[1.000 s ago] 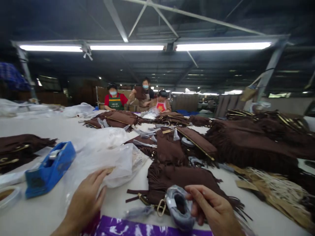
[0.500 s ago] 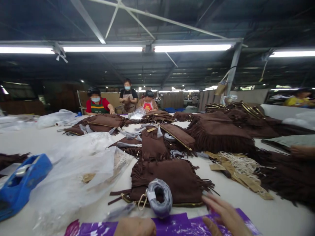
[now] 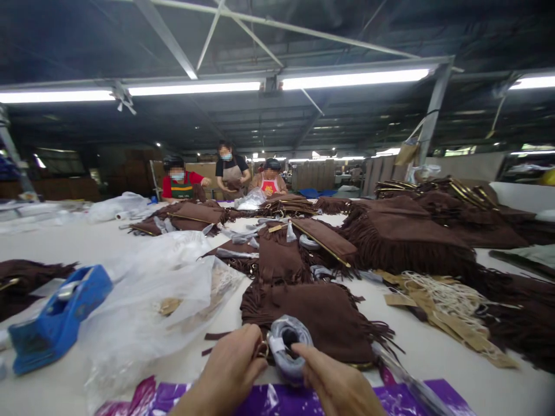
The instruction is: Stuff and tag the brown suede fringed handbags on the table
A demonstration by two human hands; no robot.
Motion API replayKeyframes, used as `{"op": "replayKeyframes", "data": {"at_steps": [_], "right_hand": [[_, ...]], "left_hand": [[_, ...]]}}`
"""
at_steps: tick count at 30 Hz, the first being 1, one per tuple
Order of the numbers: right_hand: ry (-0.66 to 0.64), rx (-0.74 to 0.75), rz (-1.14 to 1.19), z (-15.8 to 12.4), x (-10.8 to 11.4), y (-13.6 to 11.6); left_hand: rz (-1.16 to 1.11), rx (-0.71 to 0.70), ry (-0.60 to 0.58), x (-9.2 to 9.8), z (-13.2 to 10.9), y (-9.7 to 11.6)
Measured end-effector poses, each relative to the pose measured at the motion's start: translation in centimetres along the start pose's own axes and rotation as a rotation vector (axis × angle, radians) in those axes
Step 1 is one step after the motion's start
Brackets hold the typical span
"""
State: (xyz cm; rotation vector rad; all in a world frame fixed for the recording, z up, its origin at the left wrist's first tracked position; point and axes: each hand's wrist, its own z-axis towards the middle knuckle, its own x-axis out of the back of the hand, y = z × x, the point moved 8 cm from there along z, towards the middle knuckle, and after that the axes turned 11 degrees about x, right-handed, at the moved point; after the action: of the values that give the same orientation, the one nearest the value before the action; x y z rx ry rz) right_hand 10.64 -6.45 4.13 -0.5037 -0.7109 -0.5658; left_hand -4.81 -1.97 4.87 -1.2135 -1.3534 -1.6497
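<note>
A: What's lying nearest?
B: Purple plastic point(image 3: 277, 397) is lying along the near edge of the table point(image 3: 433, 352). Just over it, the left hand point(image 3: 240, 361) is pinching a gold clip point(image 3: 262, 350) between thumb and finger.
A: And the right hand point(image 3: 332, 375)?
B: It's resting a finger over the rim of a wrapped coil point(image 3: 286, 366). I can't tell whether it's gripping; the underside is hiding.
A: Where's the coil sitting?
B: Against the near side of a brown fringed bag point(image 3: 316, 315), around the middle of the near edge.
A: How would you be handling it?
B: I'd be holding the clip firmly, steadying the coil by its rim without tearing the wrap, and keeping fringe clear of the clip.
A: Farther off?
B: A tape dispenser point(image 3: 65, 318) is standing toward the left edge, tags point(image 3: 459, 323) are lying toward the right, and co-workers point(image 3: 232, 173) are working at the far edge.
</note>
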Motion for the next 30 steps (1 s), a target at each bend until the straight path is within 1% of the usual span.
{"op": "replayKeyframes", "data": {"at_steps": [1,3,5,8,10,12,15,16,18,20,22,24,26,28,30], "right_hand": [[-0.015,-0.037,0.021,0.4,-0.1,0.6],[-0.083,-0.085,0.021,1.2,-0.8,1.2],[-0.144,-0.075,-0.001,1.9,-1.5,1.2],[-0.152,-0.048,-0.047,2.5,-1.8,1.0],[-0.118,-0.063,-0.071,2.7,-1.4,1.1],[-0.072,-0.072,-0.084,2.9,-0.6,1.1],[-0.001,-0.059,-0.049,3.2,0.6,0.5],[0.023,-0.053,-0.031,3.3,1.1,0.2],[0.057,-0.044,-0.005,3.4,2.0,-0.2],[0.060,-0.034,-0.010,3.4,2.8,-0.4],[0.027,-0.021,-0.026,3.4,3.2,-0.4],[-0.012,-0.017,-0.037,3.3,3.5,-0.3],[-0.031,-0.027,-0.034,3.2,3.6,-0.2],[-0.029,-0.038,-0.024,3.1,3.6,-0.4],[-0.019,-0.049,-0.009,3.1,3.5,-0.6]], "left_hand": [[-0.001,0.040,-0.009,-0.1,0.4,-0.7],[-0.010,0.049,-0.021,-0.8,1.2,-1.3],[-0.038,0.026,-0.008,-1.5,1.9,-1.2],[-0.143,0.019,0.030,-1.8,2.5,-0.9],[-0.308,0.002,0.048,-1.2,2.6,-0.8],[-0.537,-0.026,0.026,-0.6,2.4,-0.8],[-0.883,-0.026,-0.063,-0.1,2.3,-0.8],[-0.968,-0.018,-0.093,0.0,2.2,-0.7],[-1.061,-0.028,-0.134,0.3,2.0,-0.4],[-1.075,-0.092,-0.131,1.0,1.7,0.2],[-1.026,-0.175,-0.080,1.9,1.2,0.8],[-0.954,-0.227,-0.020,2.6,0.9,1.0],[-0.903,-0.234,0.003,2.6,0.8,1.0],[-0.900,-0.227,-0.015,2.2,0.8,1.0],[-0.909,-0.251,-0.038,2.0,0.8,1.1]]}}
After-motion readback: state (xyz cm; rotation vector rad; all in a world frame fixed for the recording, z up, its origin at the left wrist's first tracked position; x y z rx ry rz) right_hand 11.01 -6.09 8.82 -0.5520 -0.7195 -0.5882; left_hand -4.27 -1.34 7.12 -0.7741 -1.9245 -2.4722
